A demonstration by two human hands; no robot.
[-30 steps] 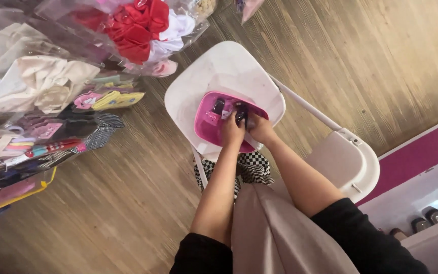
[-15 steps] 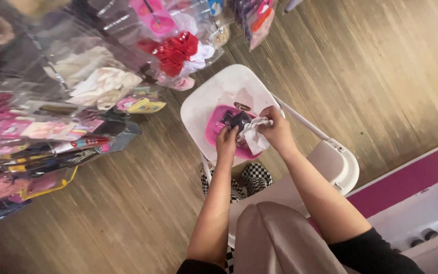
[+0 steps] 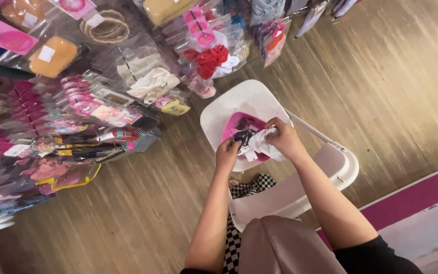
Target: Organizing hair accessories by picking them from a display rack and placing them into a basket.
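Pink tray [image 3: 231, 128] on white stool [image 3: 239, 99], beneath both grips; left hand [image 3: 227, 152] pinching dark packet [image 3: 243, 137]; right hand [image 3: 286, 139] clutching white cloth [image 3: 264, 144] just beside

The dark item [image 3: 243, 136] between both grips is too blurred to identify; fingertips hide its edges.
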